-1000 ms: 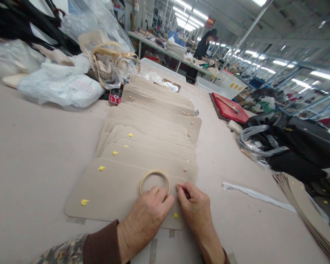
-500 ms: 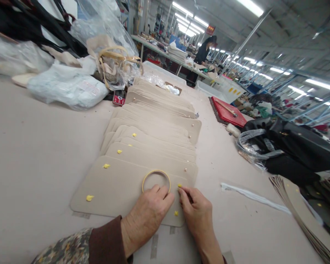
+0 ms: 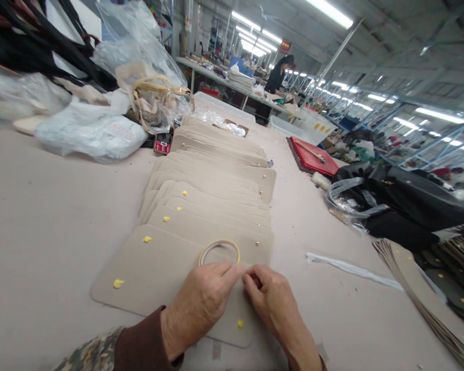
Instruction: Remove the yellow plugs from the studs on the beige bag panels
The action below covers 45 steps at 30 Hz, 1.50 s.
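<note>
Yellow tape roll (image 3: 220,241) protrudes beyond the left hand (image 3: 203,294) gripping it, beside the pinched right hand (image 3: 271,294).

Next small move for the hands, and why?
Probably pinch a bit off the yellow roll: fingertips of the left hand and right hand sit close together beside it, and a stud just behind the front panel shows bare, while yellow bits mark other spots.

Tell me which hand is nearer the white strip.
Right. The right hand is left of the white strip, apart from it; the left hand is farther left, beyond the right.
</note>
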### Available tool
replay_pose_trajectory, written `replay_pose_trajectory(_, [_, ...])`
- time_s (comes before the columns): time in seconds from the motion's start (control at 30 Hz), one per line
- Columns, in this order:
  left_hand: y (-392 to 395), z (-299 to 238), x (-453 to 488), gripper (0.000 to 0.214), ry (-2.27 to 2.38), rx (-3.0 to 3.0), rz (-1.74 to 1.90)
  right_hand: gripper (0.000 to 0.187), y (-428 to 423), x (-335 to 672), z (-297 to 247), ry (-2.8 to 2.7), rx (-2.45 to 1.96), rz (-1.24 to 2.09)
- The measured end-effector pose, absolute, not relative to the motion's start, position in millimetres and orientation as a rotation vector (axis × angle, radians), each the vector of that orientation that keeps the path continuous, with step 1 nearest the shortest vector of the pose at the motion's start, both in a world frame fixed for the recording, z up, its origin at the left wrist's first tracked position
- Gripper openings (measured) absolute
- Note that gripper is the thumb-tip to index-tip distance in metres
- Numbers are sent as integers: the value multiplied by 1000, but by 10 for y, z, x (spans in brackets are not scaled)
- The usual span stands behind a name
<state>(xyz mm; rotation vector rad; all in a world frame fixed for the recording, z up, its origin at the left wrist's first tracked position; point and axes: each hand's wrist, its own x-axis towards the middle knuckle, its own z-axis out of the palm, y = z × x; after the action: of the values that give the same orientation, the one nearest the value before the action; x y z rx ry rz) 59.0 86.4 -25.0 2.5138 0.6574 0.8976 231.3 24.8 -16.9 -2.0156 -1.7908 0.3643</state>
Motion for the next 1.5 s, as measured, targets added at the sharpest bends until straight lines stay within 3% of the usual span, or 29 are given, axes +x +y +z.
replay_pose_trajectory(0.13, [849, -233, 533, 32, 596, 2377, 1099, 12, 99, 2302, -130, -1657, -1815, 421])
replay_pose_trajectory(0.27, [811, -223, 515, 45, 606, 2433, 1022, 22, 61, 2261, -48, -1651, -1523, 309])
replay_pose_trajectory(0.47, [733, -251, 522, 39, 598, 2534, 1008, 25, 61, 2176, -36, -1876, -1366, 167])
replay_pose_trajectory(0.63, [638, -263, 463, 16, 581, 2401, 835, 20, -12, 2096, -167, -1843, -1371, 39])
replay_pose_trajectory(0.7, [600, -251, 439, 17, 583, 2379, 770, 20, -62, 2057, -208, -1782, -1376, 11])
replay_pose_trajectory(0.83, [547, -216, 443, 26, 605, 2489, 728, 17, -183, 1963, -278, -1557, -1518, 204])
replay_pose_trajectory(1.07, [477, -198, 538, 25, 450, 2563, 934, 23, -205, 2029, -374, -744, -1660, 965])
replay_pose_trajectory(1.3, [650, -242, 685, 10, 671, 2424, 1033, 35, -115, 2381, -357, -634, -1615, 917])
replay_pose_trajectory(1.5, [667, -405, 814, 22, 784, 2290, 784, 33, -119, 2351, -442, -674, -1610, 908])
